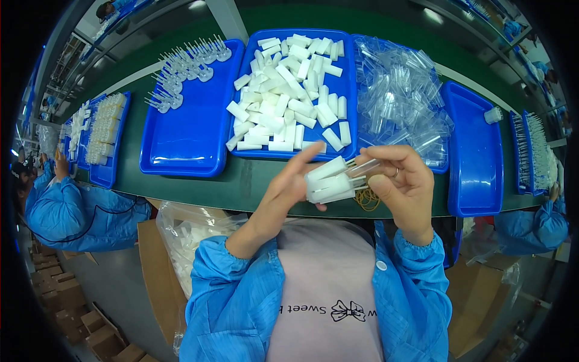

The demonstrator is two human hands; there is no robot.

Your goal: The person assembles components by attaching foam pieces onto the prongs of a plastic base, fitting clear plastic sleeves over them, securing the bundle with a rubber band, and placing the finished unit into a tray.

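Note:
My left hand (281, 188) is closed around a small bundle of white foam pieces with thin stems (330, 188), held above the table's near edge. The stems point toward my right hand (407, 192). That hand has its thumb and fingers curled at the stem ends, with a clear slim piece (368, 166) between the fingers and the bundle. Whether it grips this piece or the stems is hard to make out. Just beneath the hands lie yellow rubber bands (366, 198). Ahead of them, a blue tray (259, 152) is heaped with white foam pieces (278, 96).
To the left, a blue tray (181, 142) has clear stemmed parts (192, 63) at its far edge. Clear plastic sleeves (398, 90) fill another tray at right, beside a blue tray (476, 181) with a small bundle. Co-workers in blue sit at both sides. Open cartons (158, 271) stand below.

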